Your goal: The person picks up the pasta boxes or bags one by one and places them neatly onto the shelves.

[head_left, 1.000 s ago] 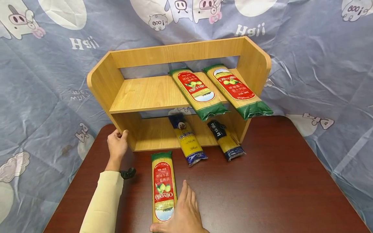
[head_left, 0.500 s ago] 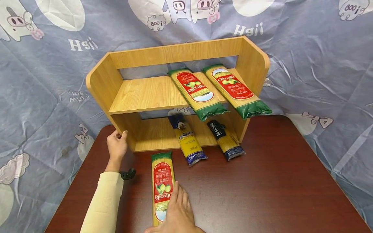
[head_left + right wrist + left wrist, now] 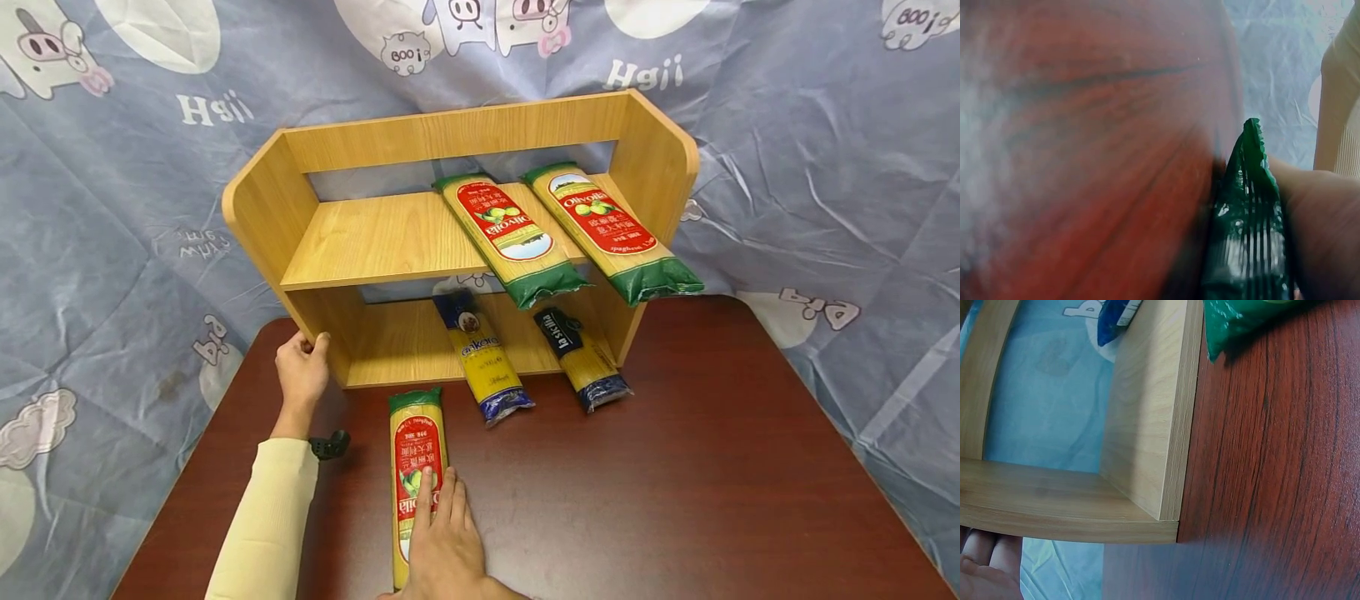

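My left hand (image 3: 302, 375) holds the lower left side panel of a two-tier wooden shelf (image 3: 352, 242); its curled fingers (image 3: 1005, 553) show against the panel's outer face in the left wrist view. A pack of spaghetti (image 3: 405, 425) with green ends and a red label lies on the table in front of the shelf. Over its near half lies my right hand (image 3: 446, 537), fingers straight and pointing toward the shelf, hiding part of the label. In the right wrist view the pack's green end (image 3: 1247, 244) sits right beside that hand.
Two similar green-ended spaghetti packs (image 3: 502, 225) (image 3: 607, 221) lie on the upper tier, overhanging its front edge. Below, a blue-and-yellow pack (image 3: 483, 358) and a black-labelled pack (image 3: 581, 362) stick out onto the dark red table (image 3: 712, 467). A printed cloth (image 3: 810, 167) hangs behind.
My right hand has moved left, from the spaghetti pack's right side to over its near half, covering more of the label. My left hand and the shelf stay put.
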`<state>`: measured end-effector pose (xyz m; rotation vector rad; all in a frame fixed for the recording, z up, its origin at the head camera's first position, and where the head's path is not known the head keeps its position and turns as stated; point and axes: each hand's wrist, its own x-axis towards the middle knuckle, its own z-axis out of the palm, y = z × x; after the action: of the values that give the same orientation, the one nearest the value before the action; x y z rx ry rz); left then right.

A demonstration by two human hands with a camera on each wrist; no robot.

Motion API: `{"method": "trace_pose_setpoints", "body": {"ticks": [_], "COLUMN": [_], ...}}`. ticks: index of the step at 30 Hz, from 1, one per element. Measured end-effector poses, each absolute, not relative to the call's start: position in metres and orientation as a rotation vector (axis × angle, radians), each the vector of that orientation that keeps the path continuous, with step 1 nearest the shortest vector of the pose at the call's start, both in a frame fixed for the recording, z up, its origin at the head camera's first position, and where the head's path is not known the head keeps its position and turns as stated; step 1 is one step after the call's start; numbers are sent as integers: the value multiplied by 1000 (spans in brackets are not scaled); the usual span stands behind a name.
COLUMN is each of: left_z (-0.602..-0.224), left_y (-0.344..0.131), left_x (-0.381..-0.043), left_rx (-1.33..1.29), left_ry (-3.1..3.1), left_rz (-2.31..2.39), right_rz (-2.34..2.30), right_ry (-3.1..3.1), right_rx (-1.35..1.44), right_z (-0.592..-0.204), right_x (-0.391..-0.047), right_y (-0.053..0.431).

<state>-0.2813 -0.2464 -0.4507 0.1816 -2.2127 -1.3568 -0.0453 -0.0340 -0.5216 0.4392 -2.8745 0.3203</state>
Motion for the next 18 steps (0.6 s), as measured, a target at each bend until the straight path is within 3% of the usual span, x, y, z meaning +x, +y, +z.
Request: {"method": "trace_pose_setpoints", "body": {"ticks": [9,18], "left_z": [-451,-450], "left_y": [-249,-247], "left_x": [-284,-283], "left_rx": [175,192], "left_ry": [-2241,-2224], "left_rz": [-1324,-1340], "right_rz": [654,690], "right_ry": [-3058,-2984], "right_rx": [372,296], "right_z": [-508,-504], "right_x": [-47,-43], "right_y": [-25,-10]}}
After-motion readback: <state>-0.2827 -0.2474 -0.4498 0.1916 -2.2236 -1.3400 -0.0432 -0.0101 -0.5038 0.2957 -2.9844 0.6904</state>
